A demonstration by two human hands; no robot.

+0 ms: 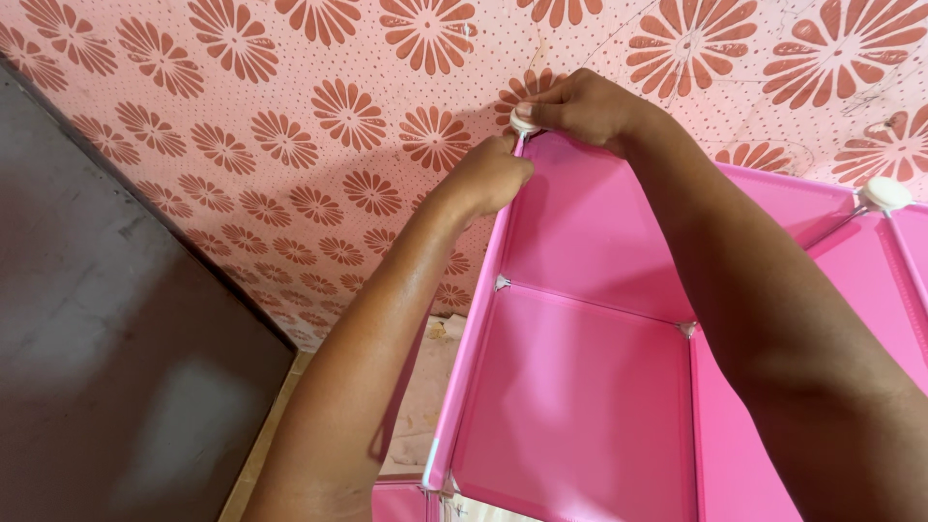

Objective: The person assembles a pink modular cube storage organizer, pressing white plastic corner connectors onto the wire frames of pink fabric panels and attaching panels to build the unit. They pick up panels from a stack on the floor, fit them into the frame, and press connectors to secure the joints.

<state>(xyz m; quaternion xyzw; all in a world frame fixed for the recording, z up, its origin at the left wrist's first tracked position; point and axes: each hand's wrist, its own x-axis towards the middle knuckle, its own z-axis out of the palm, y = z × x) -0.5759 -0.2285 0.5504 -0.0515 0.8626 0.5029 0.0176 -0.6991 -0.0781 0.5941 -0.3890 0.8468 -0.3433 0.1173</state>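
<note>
Obs.: your right hand [580, 104] is closed around a white round connector [525, 122] at the far corner of the pink panel cube [580, 396], upper centre of the frame, thumb and fingers pinched on it. Your left hand [488, 179] sits just below and left of it, fingers curled shut on the top edge of the cube's left panel [474, 338] where it meets that connector. Whether the panel's wire edge is fully seated in the connector slot cannot be told; both hands cover the joint. Risk 1: if you press with the edge misaligned, the panel may bow or spring out, and the lower inner corners [502, 282] could loosen with it. Risk 2: pushing hard toward the flowered wall [290, 126] may tip the whole frame, since only your grip steadies it. Risk 3: a fingertip caught between edge and slot. A second white connector [884, 193] at the right edge of the frame stands unheld
</note>
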